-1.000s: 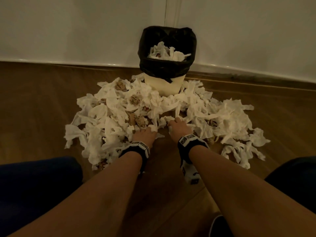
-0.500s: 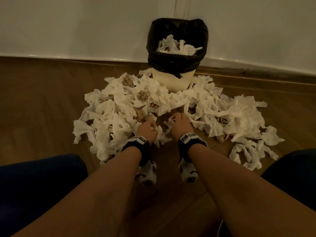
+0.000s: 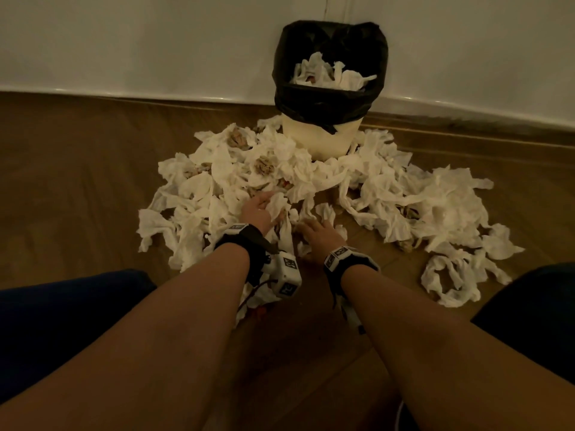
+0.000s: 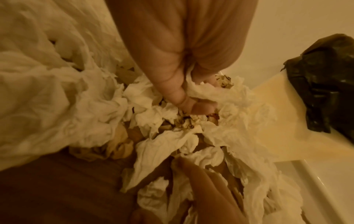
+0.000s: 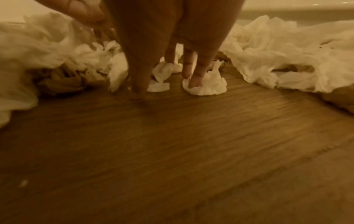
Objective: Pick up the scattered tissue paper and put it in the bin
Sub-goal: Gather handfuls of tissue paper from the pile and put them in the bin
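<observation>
Gripping tissue paper (image 3: 277,206), the left hand (image 3: 258,211); right hand (image 3: 317,233), fingers straight, presses a scrap (image 5: 205,86).

White tissue paper (image 3: 404,194) with brown crumpled balls (image 3: 265,165) mixed in, brown wood-grain floor (image 3: 77,169), cream bin (image 3: 317,141) under a black liner (image 3: 311,104), off-white wall (image 3: 124,42), black wristbands (image 3: 245,237).

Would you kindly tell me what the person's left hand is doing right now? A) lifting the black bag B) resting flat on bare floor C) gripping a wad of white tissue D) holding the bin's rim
C: the left hand has its fingers curled round a wad of white tissue at the pile, short of the bin.
</observation>
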A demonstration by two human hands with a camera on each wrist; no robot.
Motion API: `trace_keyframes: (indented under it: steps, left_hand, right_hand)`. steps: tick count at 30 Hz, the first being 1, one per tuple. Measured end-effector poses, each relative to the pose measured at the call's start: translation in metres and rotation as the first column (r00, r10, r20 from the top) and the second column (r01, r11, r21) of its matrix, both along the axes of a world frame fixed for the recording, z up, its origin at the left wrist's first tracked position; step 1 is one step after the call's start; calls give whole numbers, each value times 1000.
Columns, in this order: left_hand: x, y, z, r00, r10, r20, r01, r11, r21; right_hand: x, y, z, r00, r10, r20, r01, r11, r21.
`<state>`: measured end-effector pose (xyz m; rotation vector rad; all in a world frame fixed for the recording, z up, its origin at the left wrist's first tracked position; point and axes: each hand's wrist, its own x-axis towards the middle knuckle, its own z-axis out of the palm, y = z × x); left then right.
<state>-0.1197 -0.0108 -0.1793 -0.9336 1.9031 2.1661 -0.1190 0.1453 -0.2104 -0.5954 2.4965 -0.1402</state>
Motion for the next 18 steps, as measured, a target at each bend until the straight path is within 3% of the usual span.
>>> trace_keyframes:
  steps: [4,8,11,13,14,16,18]
  left_hand:
    - [-1,0,0,988,76,133,-85,995,61]
    - [-2,4,10,961,87,261,-139,972,190]
    - [-1,6,16,967,57,248,-96,985,146]
    - [1,8,18,984,-8,180,0,999,44]
    - [2,9,19,989,-38,146,42,999,-19]
    - [4,9,19,991,-87,102,97,991,-92]
    - [7,10,23,990,-105,98,114,990,-87]
  right_hand:
    - [6,-2,5,999,-42,8,42,999,-32]
    - [1,-2,19,988,-108,106,101,992,69]
    - [-2,8,28,937,-310,160,310,951,25]
    - [-2,18,31,806,-520,282,572,807,-145]
    - [-1,22,32,706,-593,387,696,684,-221]
    - [2,29,38,474,-634,611,877,402,-264]
    - [4,35,48,265,-598,756,964,161,-210]
